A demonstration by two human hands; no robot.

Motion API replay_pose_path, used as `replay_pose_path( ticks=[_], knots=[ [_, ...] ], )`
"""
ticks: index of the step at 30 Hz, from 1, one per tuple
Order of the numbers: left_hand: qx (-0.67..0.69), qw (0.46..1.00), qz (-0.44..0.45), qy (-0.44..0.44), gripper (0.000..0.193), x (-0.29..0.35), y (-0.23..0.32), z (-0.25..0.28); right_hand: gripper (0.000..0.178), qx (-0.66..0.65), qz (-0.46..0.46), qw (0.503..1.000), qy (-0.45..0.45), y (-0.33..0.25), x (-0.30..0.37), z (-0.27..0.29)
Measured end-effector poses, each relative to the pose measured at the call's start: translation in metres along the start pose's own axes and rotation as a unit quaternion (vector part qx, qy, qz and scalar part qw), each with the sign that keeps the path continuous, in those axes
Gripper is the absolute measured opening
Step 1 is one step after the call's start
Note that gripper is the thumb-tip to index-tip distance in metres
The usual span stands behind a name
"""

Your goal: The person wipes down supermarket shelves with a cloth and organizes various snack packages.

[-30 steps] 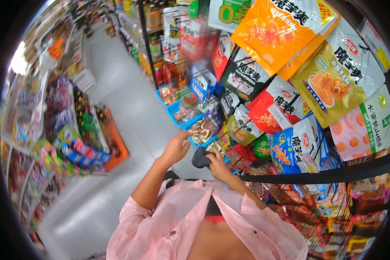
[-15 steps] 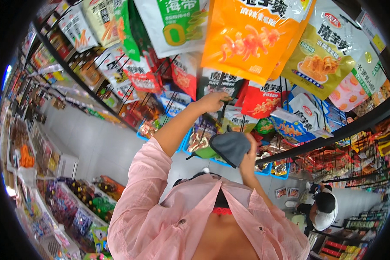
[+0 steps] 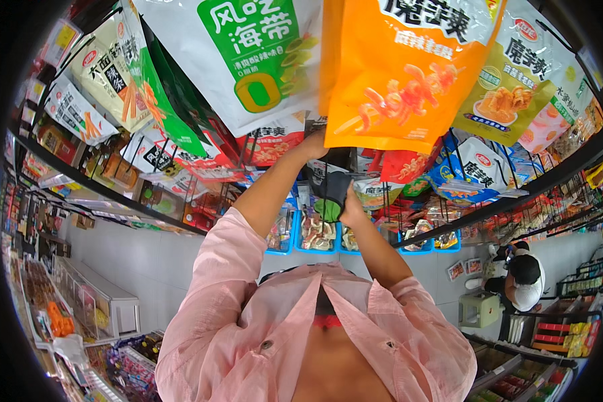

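My right hand (image 3: 352,206) grips a dark grey and green bag (image 3: 336,188) below the hanging packs, its fingers closed on the edge. Higher up, my left hand (image 3: 312,146) reaches in among the packs; its fingers are hidden behind a large orange snack bag (image 3: 398,80), so its grip does not show. A red snack bag (image 3: 271,139) hangs just left of that hand. A white and green seaweed pack (image 3: 248,60) hangs above my left forearm.
Black rack rails (image 3: 141,208) curve across both sides. Blue bins (image 3: 317,242) of wrapped snacks stand under the rack. At the right, a person in a white top (image 3: 528,278) is near a pale green stool (image 3: 479,309). A white chest cabinet (image 3: 100,301) stands at left.
My right hand has moved the dark bag up and left, closer to the rack. The left hand has gone deeper among the packs, its fingers now hidden. My view has shifted.
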State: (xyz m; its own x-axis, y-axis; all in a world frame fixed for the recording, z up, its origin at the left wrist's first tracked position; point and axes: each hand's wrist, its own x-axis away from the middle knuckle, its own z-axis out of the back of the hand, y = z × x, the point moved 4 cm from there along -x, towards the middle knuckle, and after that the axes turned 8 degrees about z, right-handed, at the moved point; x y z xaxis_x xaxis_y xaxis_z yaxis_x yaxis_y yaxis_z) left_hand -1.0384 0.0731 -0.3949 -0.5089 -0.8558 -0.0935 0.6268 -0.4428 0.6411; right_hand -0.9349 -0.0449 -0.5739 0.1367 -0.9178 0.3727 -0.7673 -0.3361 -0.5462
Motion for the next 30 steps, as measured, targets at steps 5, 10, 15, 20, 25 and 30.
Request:
replay_pose_path(
  ticks=[5, 10, 15, 20, 25, 30],
  knots=[
    [0.074, 0.994, 0.056, -0.051, 0.045, -0.010, -0.081, -0.033, 0.071, 0.138, 0.011, 0.987, 0.081, 0.006, -0.088, -0.013],
    [0.047, 0.997, -0.014, -0.052, 0.049, -0.028, -0.103, -0.059, 0.079, 0.332, 0.049, 0.912, 0.234, -0.038, -0.134, -0.030],
    [0.057, 0.998, 0.004, 0.002, 0.048, -0.029, -0.141, -0.071, 0.050, 0.331, 0.083, 0.933, 0.113, -0.018, -0.137, -0.033],
    [0.086, 0.995, 0.006, -0.041, 0.038, -0.040, -0.173, -0.117, 0.038, 0.280, 0.049, 0.958, 0.031, 0.017, -0.084, 0.002],
    [0.033, 0.995, 0.043, -0.084, 0.037, -0.048, -0.160, -0.145, 0.048, 0.169, -0.086, 0.982, 0.010, 0.053, 0.005, 0.028],
    [-0.050, 0.995, 0.032, -0.075, 0.038, -0.049, -0.144, -0.134, 0.052, -0.023, -0.068, 0.995, 0.063, 0.073, 0.072, 0.064]
  ],
)
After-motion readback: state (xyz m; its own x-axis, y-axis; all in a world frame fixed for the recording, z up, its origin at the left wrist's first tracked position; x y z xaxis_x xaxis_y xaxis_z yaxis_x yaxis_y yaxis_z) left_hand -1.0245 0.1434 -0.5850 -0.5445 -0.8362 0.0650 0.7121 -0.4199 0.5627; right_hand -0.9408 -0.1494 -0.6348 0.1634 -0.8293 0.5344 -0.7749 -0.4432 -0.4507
